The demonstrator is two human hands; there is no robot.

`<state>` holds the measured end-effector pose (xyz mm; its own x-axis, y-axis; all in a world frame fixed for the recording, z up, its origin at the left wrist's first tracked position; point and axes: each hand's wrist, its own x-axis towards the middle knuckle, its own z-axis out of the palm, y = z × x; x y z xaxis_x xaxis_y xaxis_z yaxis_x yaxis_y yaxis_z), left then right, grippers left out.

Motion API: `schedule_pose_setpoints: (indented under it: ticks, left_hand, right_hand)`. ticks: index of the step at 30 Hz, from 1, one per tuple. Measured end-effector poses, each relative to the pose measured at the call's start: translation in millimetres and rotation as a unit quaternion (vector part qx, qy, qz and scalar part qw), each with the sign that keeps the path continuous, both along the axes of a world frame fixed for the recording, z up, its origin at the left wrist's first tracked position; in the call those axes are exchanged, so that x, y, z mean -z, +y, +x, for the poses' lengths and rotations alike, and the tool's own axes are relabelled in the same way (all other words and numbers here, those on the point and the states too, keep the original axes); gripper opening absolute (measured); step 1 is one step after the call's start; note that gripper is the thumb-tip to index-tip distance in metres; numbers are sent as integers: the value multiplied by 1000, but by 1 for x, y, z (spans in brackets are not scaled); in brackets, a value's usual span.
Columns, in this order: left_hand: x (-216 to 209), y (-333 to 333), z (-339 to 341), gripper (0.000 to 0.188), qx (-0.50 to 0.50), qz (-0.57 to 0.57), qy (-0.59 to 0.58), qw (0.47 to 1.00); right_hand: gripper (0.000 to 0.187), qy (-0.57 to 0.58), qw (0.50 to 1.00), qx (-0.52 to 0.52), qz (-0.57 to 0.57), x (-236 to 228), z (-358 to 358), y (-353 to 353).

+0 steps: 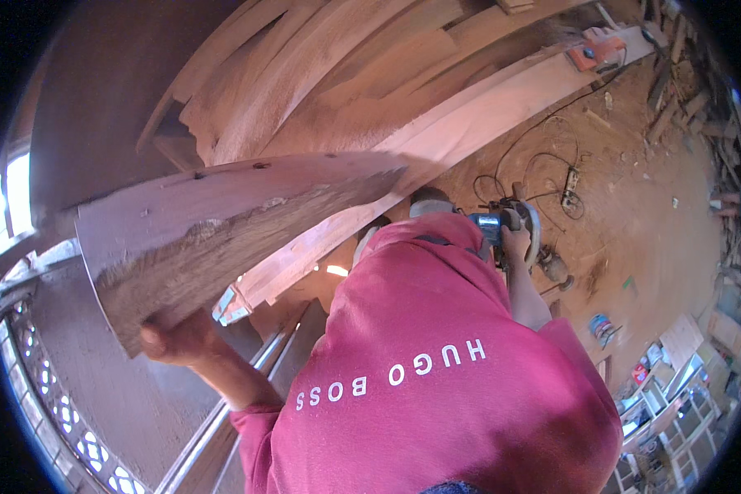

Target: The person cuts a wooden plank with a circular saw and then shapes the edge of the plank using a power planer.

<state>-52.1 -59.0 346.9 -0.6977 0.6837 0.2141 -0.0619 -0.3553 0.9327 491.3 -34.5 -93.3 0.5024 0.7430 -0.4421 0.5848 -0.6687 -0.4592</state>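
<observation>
My left hand is closed round the near left end of a wide, rough-edged wooden board. The board is tilted, and its far end overlaps a long, pale plank. Some of the left fingers are hidden behind the board. Down at my right side, my right hand grips a blue power tool with a large round disc, which looks like an angle grinder. My torso, in a red shirt, covers part of the tool.
An orange-red clamp-like fitting sits at the plank's far end. Curved boards are stacked beyond it. A black cable loops across the dusty floor to a power strip. Scrap wood lies far right; a slatted frame stands near right.
</observation>
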Motion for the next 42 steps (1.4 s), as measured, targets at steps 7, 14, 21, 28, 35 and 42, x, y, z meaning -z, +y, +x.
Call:
schedule_pose_setpoints:
  ticks: [7,14,21,28,35,42]
  left_hand:
    - [121,-4,12,79,-5,70,-120,990]
    - [115,-65,-27,76,-98,-48,-172,979]
    - [213,-139,-87,74,-134,-237,-145,951]
    - [280,-197,-139,93,-78,-366,-305,876]
    - [329,-105,-61,63,-116,-498,335,791]
    - [324,25,120,98,173,-393,576,696]
  right_hand:
    - [55,-44,999,-26,-9,-3,-4,1]
    - [51,-33,999,-21,-32,1,2,-8]
    - [50,-22,996,-82,-34,-9,-9,1]
    - [58,-40,989,-133,-50,-13,-25,16]
    - [45,-84,978,-182,-53,8,19,24]
    - [42,-49,980,-187,-45,2,15,25]
